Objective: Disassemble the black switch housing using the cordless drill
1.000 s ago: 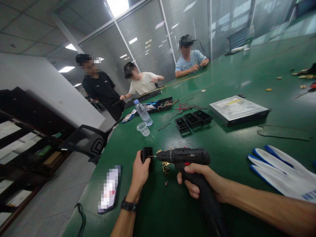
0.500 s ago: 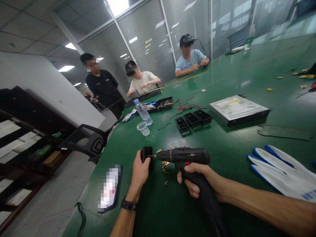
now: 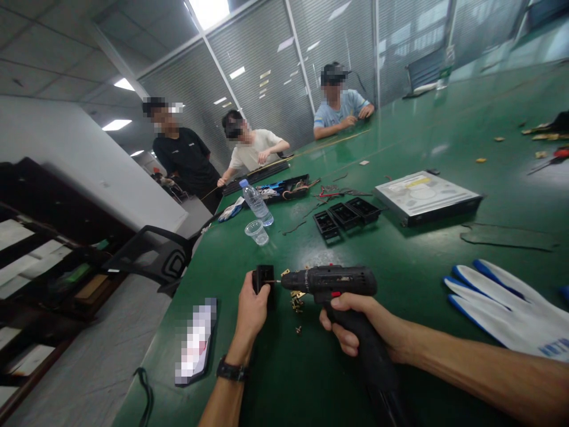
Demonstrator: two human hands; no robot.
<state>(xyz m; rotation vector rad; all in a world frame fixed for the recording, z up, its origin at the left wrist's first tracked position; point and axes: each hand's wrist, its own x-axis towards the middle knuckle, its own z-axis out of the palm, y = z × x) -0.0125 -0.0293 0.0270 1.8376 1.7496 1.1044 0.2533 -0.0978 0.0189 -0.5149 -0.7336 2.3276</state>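
Note:
My left hand (image 3: 252, 305) grips a small black plastic part (image 3: 265, 276) upright over the green table (image 3: 329, 379). Wrapped round the handle of a black power drill (image 3: 342, 281) is my right hand (image 3: 355, 323). The drill points left, and its thin bit reaches the black part; the exact contact is too small to tell. Small brass-coloured screws and pieces (image 3: 297, 303) lie under the drill's nose. One loose screw (image 3: 298, 330) sits closer to me. Three black plastic frames (image 3: 347, 216) stand in a row beyond the drill.
A plastic cup (image 3: 256, 232) and water bottle (image 3: 256, 203) stand beyond my left hand. A phone (image 3: 195, 341) lies left, an optical drive (image 3: 427, 196) and white-blue gloves (image 3: 511, 308) right. Wires and a black tray (image 3: 284, 187) lie farther off. Three people are across the table.
The seated person in the white shirt has moved one hand out to the left and raised the other. My hands, the drill and the black part look almost unchanged.

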